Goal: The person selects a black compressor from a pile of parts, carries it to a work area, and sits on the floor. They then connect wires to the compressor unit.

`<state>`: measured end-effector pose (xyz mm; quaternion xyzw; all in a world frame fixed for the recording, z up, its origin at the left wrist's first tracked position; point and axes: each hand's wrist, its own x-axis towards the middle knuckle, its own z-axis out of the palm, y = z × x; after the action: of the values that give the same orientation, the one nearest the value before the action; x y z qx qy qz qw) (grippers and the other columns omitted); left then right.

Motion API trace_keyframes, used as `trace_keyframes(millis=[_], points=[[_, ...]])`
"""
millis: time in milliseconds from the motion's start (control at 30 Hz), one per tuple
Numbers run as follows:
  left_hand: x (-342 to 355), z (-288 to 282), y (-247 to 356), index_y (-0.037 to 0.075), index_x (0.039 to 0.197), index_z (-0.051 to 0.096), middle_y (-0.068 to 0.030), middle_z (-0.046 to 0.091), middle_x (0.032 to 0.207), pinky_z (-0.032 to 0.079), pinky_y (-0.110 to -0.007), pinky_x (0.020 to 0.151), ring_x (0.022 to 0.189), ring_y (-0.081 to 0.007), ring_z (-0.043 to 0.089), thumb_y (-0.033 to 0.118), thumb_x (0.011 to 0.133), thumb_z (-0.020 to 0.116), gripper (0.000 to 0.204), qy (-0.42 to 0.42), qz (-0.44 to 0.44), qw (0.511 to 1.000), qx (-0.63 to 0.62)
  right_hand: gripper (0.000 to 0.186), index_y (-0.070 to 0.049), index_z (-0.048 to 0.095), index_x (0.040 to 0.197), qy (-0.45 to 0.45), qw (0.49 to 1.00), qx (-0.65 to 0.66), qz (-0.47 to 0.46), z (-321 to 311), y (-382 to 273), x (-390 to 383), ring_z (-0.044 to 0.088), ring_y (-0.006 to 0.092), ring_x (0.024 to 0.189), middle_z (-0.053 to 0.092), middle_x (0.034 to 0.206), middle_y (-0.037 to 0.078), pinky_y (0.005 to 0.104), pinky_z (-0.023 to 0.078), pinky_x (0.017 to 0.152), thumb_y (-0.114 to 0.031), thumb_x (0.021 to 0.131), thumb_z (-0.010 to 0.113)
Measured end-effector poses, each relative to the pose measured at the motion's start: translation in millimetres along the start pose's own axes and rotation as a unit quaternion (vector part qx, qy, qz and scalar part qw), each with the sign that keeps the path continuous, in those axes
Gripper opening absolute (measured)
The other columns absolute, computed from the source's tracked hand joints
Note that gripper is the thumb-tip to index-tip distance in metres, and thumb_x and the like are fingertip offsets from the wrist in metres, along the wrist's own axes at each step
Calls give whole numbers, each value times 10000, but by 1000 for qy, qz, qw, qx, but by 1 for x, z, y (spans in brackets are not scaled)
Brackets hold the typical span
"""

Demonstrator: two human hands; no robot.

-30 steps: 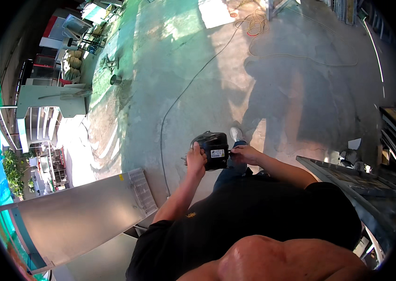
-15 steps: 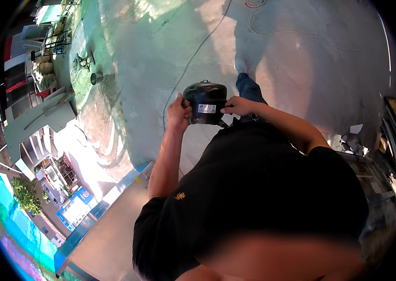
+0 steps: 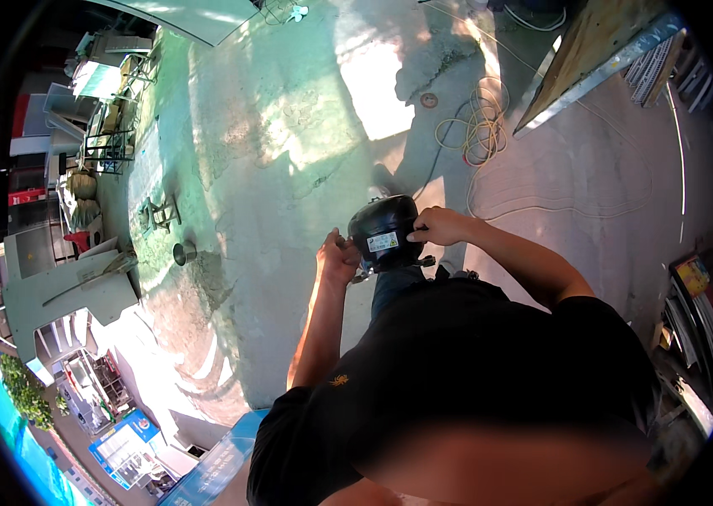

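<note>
A black, rounded metal unit like a compressor (image 3: 382,219), with a white label and short fittings at its base, is held up in front of my body. My left hand (image 3: 338,256) is closed at its left side. My right hand (image 3: 439,225) grips its right side near the top, fingers bent against the black shell. Behind the unit, part of my jeans (image 3: 392,282) shows; the rest of that leg is hidden.
The concrete floor (image 3: 272,202) has coiled hose and cable (image 3: 483,135) at upper right. A leaning board (image 3: 584,59) stands beyond. A metal bucket (image 3: 184,253), small stand (image 3: 162,215) and grey panels (image 3: 70,291) are at left. Stacked frames (image 3: 694,320) line the right.
The view has moved along the floor: the hose coil and a leaning board now appear ahead, and the left-side clutter sits lower. Both hands still carry the black unit, now tilted slightly.
</note>
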<state>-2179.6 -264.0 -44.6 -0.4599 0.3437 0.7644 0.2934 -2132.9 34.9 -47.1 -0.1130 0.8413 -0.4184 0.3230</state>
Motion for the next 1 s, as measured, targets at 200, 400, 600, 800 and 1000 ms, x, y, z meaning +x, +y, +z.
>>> trace_keyframes(millis=[200, 400, 600, 800, 1000], points=[[132, 139, 133, 154, 708, 399, -29, 417, 653, 272, -266, 370, 448, -122, 333, 313, 1035, 501, 378, -58, -36, 996, 50, 450, -11, 745, 851, 84, 995, -17, 42, -147, 1, 125, 680, 350, 735, 683, 735, 167, 449, 516, 694, -443, 944, 665], [209, 300, 276, 141, 708, 387, -29, 402, 649, 279, -275, 367, 459, -138, 334, 313, 1029, 516, 386, -64, -58, 993, 79, 423, -14, 754, 811, 76, 991, 65, 89, -315, -10, 242, 702, 292, 728, 702, 745, 166, 422, 525, 720, -410, 939, 672], [307, 449, 400, 150, 711, 419, -23, 403, 616, 287, -276, 369, 453, -142, 359, 344, 1029, 521, 386, -51, -89, 993, 52, 429, -33, 757, 815, 89, 993, 51, 56, -490, 30, 383, 709, 296, 762, 719, 778, 145, 439, 528, 723, -425, 953, 654], [372, 601, 500, 144, 713, 425, -34, 424, 634, 288, -283, 378, 448, -156, 350, 325, 1019, 563, 381, -19, -43, 998, 32, 433, -19, 744, 854, 56, 995, 35, 68, -661, 44, 490, 703, 336, 789, 710, 791, 166, 447, 527, 723, -427, 960, 648], [432, 760, 589, 133, 720, 408, -30, 408, 643, 262, -265, 382, 446, -127, 321, 290, 1005, 581, 368, -36, -84, 996, 16, 401, -29, 759, 832, 75, 993, 27, 86, -827, 61, 578, 699, 317, 761, 711, 773, 153, 430, 526, 715, -400, 949, 661]])
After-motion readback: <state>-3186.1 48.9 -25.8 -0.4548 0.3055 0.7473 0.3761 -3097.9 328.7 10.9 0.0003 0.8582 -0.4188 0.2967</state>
